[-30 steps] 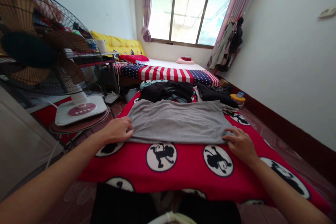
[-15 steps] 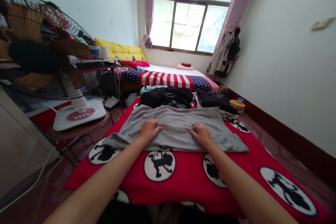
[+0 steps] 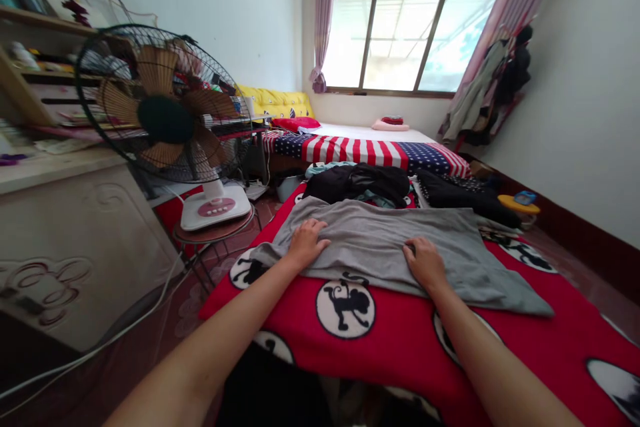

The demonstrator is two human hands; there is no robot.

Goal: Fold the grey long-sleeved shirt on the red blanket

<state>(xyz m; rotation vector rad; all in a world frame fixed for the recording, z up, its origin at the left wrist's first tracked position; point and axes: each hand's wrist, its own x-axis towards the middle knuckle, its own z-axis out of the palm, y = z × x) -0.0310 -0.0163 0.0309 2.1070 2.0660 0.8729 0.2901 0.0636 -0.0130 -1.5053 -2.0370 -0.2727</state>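
Note:
A grey garment [image 3: 367, 240] lies spread crosswise on a red blanket [image 3: 395, 340] printed with black monkeys in white circles. My left hand [image 3: 307, 244] rests on the garment's left part, palm down and fingers stretched out. Over on its right half, my right hand [image 3: 425, 264] lies on the cloth with its fingers slightly bent and apart. Neither hand pinches the fabric. Shallow wrinkles run between the hands, and the garment's lower right corner reaches out past my right hand.
Behind the garment lie a black clothing pile [image 3: 357, 183] and folded dark clothes [image 3: 443, 197]. A fan [image 3: 215, 208] stands on a round stool [image 3: 215, 232] at the left, beside a cabinet [image 3: 85, 240]. Farther back is a bed [image 3: 350, 150]; a yellow stool [image 3: 517, 205] is at right.
The view has swung left, so things appear farther right. Both hands have loosened from the fold they held and now lie flatter on the garment.

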